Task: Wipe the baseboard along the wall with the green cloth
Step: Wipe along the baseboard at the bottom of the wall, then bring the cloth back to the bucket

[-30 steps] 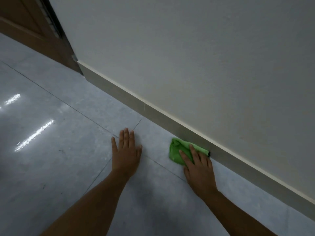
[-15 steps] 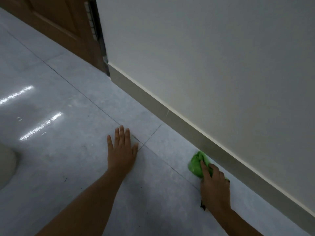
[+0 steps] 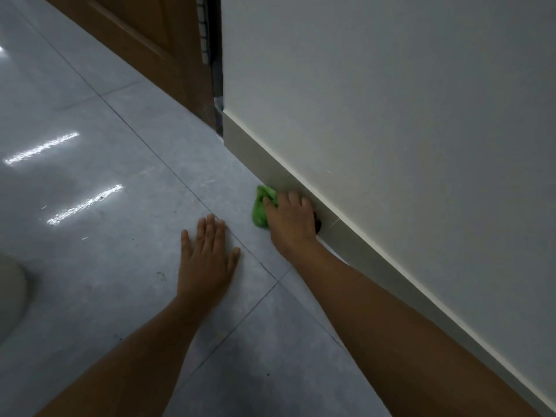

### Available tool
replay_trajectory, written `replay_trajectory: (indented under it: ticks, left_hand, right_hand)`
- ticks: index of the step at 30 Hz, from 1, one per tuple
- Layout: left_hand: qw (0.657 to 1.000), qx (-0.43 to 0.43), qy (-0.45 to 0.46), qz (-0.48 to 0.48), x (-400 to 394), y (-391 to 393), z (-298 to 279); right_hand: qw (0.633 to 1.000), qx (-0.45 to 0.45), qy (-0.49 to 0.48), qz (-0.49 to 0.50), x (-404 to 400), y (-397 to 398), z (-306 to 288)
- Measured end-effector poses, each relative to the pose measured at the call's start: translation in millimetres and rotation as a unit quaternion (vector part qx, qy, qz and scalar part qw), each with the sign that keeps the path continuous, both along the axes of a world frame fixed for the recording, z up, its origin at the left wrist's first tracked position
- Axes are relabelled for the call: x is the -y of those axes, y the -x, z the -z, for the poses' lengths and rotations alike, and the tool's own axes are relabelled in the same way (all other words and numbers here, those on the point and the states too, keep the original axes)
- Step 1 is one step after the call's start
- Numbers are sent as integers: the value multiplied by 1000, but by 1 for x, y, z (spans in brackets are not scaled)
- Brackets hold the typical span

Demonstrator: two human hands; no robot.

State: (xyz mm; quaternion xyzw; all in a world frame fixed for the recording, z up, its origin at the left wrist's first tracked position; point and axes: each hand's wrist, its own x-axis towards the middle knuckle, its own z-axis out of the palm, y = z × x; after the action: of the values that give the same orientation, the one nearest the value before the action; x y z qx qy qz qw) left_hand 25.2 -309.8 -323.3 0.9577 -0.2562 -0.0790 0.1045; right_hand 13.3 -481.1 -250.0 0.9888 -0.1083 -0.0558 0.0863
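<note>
Against baseboard [image 3: 355, 245] — right hand [image 3: 290, 221] gripping green cloth [image 3: 260, 210]

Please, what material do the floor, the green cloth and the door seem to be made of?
Floor: probably glazed tile or polished stone, grey; it mirrors the lights and has thin joint lines.
Green cloth: soft fabric, perhaps microfibre; it bunches under the right hand.
Door: looks like brown wood or veneer; the grain is too dim to confirm.

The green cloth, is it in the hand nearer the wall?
Yes, the right hand presses the green cloth against the baseboard; the left hand lies flat on the floor.
</note>
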Motion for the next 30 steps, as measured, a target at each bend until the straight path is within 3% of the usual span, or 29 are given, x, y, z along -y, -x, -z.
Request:
replay_trajectory:
  ticks: [2,6,12,14,19,22,25,30]
  left_hand:
    - [1000,-5,11,-16,0,-7,1]
    - [1000,-14,11,-14,-2,-9,3]
    - [999,-43,-26,7,-6,-11,-3]
    - [995,-54,-76,27,-3,-13,-13]
    - [987,-25,-130,95,0,-12,-69]
    - [985,30,-161,56,-18,-25,-139]
    - [982,71,-173,4,-47,-45,-211]
    - [978,91,-162,-95,-137,-48,-317]
  right_hand:
    - [995,25,70,-70,-2,-11,-8]
    - [967,-67,189,-157,34,14,-4]
    - [959,-84,209,-169,82,157,-4]
    - [960,-82,208,-170,87,163,-6]
    - [983,-48,119,-133,47,95,-38]
    - [996,-55,36,-63,12,67,-88]
    - [998,-35,36,-38,-25,57,-150]
    - [994,28,-106,1,-96,46,-227]
